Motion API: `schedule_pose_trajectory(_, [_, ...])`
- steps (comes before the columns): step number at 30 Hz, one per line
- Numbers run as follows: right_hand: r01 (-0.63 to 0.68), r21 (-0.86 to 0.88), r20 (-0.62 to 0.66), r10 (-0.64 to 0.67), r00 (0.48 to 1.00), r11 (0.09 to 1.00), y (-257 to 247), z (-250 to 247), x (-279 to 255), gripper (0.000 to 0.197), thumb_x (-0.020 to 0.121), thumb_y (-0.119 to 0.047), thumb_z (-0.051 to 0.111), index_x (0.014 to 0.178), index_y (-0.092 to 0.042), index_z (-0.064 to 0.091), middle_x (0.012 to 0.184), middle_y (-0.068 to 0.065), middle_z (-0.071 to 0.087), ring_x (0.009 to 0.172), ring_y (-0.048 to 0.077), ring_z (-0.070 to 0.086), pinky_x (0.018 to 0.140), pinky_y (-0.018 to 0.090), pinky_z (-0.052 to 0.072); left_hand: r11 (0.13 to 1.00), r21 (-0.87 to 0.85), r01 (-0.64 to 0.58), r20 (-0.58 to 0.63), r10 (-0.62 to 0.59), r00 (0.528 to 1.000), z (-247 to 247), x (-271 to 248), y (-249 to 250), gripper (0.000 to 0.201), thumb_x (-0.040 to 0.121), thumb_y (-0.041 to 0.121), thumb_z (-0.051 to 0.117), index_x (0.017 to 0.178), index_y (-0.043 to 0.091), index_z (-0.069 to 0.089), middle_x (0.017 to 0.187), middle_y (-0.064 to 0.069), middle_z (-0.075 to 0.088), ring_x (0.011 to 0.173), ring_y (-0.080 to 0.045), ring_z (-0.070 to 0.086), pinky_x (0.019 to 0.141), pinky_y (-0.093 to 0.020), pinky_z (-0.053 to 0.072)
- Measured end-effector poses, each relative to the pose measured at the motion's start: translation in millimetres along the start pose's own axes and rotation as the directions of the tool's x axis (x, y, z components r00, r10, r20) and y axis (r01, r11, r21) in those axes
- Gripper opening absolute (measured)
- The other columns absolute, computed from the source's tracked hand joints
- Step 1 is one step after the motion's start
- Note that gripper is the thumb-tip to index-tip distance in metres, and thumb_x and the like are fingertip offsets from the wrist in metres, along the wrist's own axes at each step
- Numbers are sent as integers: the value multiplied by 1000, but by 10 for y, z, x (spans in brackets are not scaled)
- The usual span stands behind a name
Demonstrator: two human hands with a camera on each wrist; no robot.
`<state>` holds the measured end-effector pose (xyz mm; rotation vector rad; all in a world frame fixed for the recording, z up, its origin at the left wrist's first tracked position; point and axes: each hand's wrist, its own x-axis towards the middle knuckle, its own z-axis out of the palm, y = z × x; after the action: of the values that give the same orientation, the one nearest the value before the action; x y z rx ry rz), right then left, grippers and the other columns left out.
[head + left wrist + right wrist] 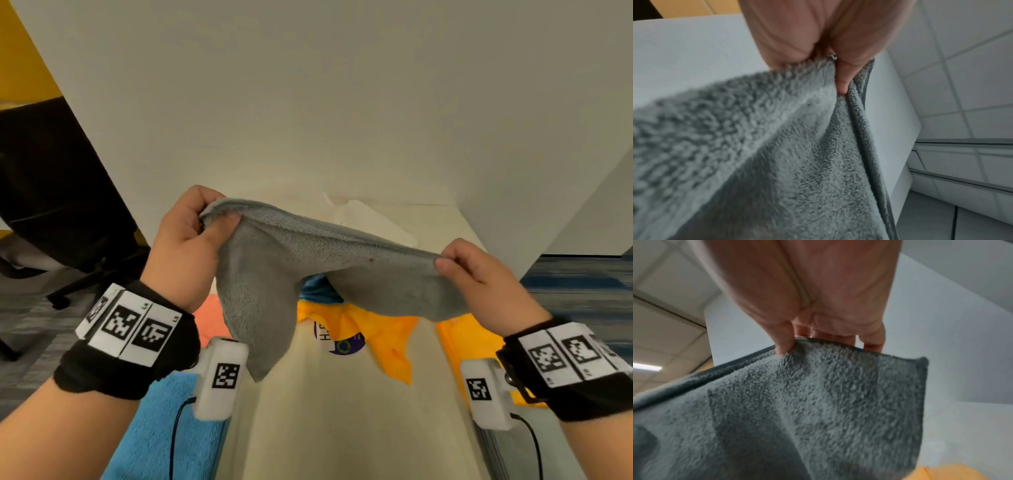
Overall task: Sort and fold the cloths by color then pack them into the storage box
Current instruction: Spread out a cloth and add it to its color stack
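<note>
Grey terry is what you are stretching above the table [342,428]: your left hand [186,245] is pinching one top corner of the grey cloth [274,274] at ten o'clock, your right hand [479,274] is pinching the other at three o'clock (both thumbs clamped on the hem). Its loose corner is hanging toward six o'clock, over the yellow cloth [387,339], beside the blue cloth [150,428].

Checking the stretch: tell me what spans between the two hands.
The grey cloth, its top edge pulled between left hand and right hand, in the head view.
</note>
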<state>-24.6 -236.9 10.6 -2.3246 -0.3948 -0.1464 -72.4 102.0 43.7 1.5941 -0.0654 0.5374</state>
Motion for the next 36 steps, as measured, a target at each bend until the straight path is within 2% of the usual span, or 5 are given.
schedule_pose_trajectory(8, [57,78,-79,-51,996,995,-144,-229,-193,21,96,-19,51,75,-18,51,56,-1,41,51,7,36,48,18,27,987,-124,98,169,-76,983,-152,-181,-46,36,61,49,80,83,27,63,77,3,64,69,-13,61,63,-24,53])
schedule_pose_trajectory(14, [-25,251,222,-33,974,968,-17,-367,-330,46,62,-65,73,73,-22,64,52,9,35,51,18,33,51,27,29,955,-198,222,175,-189,966,-221,-262,-145,59,51,52,86,89,12,66,82,-8,69,70,-17,68,62,-26,57])
schedule_pose_trajectory(23, [-27,-166,189,58,980,986,238,-527,72,18,84,-18,69,68,-19,60,69,7,60,71,29,57,65,37,43,962,-95,256,4,-257,966,-132,101,-362,16,94,26,56,85,17,65,80,-3,65,73,-17,61,75,-34,49])
schedule_pose_trajectory(31, [181,43,302,-185,935,983,-746,-45,91,81,63,-57,74,132,-29,41,119,-15,54,108,-2,51,84,6,39,976,169,-139,528,29,849,744,-160,76,30,85,40,57,87,11,66,74,-6,62,70,-10,55,63,-29,44])
schedule_pose_trajectory(36, [325,21,245,-320,915,946,-914,65,95,15,80,-38,66,85,-24,65,74,-10,63,69,1,56,62,19,40,994,48,-101,571,56,819,879,-317,25,27,83,30,64,93,13,46,68,12,53,60,-9,48,54,-26,41])
